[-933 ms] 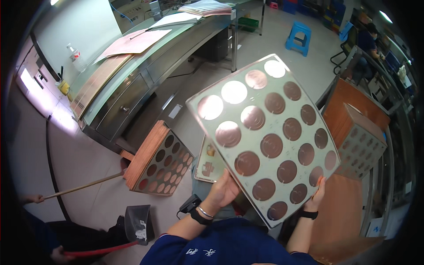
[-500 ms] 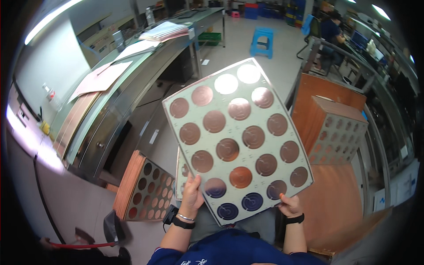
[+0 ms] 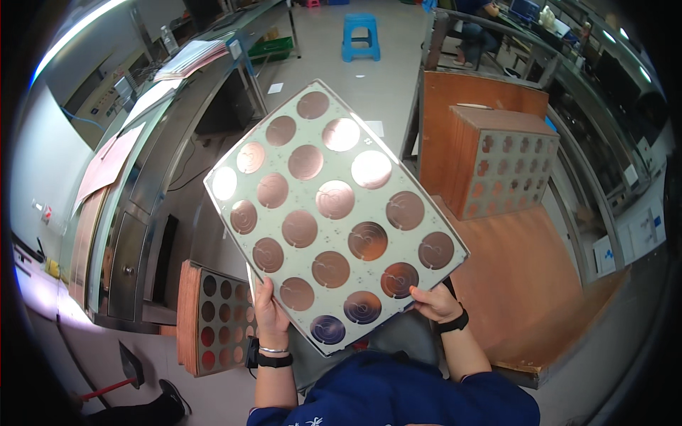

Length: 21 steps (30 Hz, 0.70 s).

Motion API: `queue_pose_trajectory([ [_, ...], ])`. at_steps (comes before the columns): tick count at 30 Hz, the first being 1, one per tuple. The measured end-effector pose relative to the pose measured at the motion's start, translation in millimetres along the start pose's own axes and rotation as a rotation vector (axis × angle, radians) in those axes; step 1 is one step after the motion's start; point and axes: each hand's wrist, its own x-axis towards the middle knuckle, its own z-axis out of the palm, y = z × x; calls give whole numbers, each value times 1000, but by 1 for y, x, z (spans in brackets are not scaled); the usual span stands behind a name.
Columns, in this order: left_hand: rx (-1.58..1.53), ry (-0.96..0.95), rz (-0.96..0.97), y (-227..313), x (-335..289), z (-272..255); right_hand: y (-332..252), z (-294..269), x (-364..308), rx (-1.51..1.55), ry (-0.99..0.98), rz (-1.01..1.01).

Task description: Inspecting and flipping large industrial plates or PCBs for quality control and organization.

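Observation:
A large pale-green circuit board panel [image 3: 330,231] with rows of round copper discs is held up in front of me, tilted, one corner pointing away. My left hand [image 3: 272,312] is closed on its lower left edge, thumb on the face. My right hand [image 3: 435,304] pinches the lower right edge, thumb also on the face. The fingers of both hands are mostly hidden behind the panel. Beside my left forearm, a stack of similar panels [image 3: 207,312] stands on edge, partly covered by the held one.
On the right, a stack of panels with flower-shaped copper patches [image 3: 508,167] rests on a brown board [image 3: 508,277]. A glass-topped bench [image 3: 135,174] with papers runs along the left. A blue stool [image 3: 361,39] stands ahead. A red-handled tool [image 3: 114,389] and a person's shoe [image 3: 174,399] are lower left.
The panel has turned counterclockwise in my hands and its bright reflection has shifted across the discs. Both hands keep their hold. My view has swung right, so the surroundings appear further left.

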Motion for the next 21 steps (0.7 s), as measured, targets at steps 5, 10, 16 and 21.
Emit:
queue_pose_trajectory([
  [5, 15, 38, -11, -1, -2, -5, -6, 14, -1, 52, 66, 5],
  [10, 42, 28, -7, 2, -6, -2, -6, 14, -1, -1, 4, 8],
  [16, -93, 79, -65, -1, -5, -11, 4, 11, 7, 142, 57, -100],
  [21, -3, -43, -67, -3, -21, 20, 4, 7, 16, 211, 83, -186],
])
